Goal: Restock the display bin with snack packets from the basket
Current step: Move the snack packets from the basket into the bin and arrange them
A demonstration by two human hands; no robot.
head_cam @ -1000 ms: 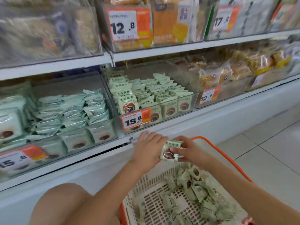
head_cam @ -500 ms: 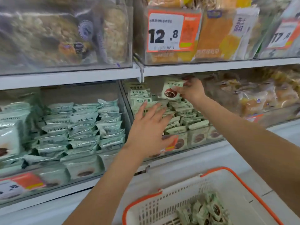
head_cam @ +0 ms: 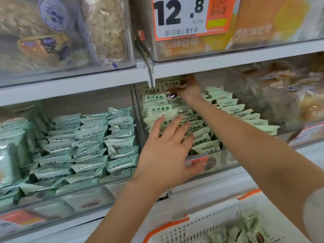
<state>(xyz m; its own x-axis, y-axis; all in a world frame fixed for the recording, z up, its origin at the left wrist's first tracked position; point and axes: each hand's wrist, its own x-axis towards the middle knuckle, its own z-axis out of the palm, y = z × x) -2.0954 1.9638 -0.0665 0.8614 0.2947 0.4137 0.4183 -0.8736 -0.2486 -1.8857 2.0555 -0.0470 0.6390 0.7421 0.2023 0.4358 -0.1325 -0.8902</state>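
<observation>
A: status on the restock?

B: mid-run. display bin (head_cam: pixel 226 159) on the lower shelf (head_cam: pixel 228 179) already holds several rows of pale green snack packets (head_cam: pixel 206 148), mostly standing on edge. right hand (head_cam: pixel 188 89) is deep at the back left of the bin, just under the upper shelf (head_cam: pixel 105 81), fingers curled round one packet (head_cam: pixel 172 84) — looks like it's being slotted onto the back row

A: left?

B: left hand (head_cam: pixel 168 151) is spread, fingers straight, lying across the front rows — steadying them, I'd guess. holds nothing

A: how much remains?

B: basket (head_cam: pixel 206 230) at bottom right has a loose pile of the same packets in it; only a corner is in frame, so no full count. I'd call it partly done, a fair few trips left. bin has little room at the front, so the rest probably goes at the back or on top

A: surroundings?

B: shop shelving, white, clear plastic bins side by side. neighbouring bin (head_cam: pixel 70 195) to the left is packed with silvery-green packets, bin to the right holds bagged bread-like goods, blurred. price tag (head_cam: pixel 189 16) reading 12.8 on the bin above. white basket, orange rim — no table in view
</observation>
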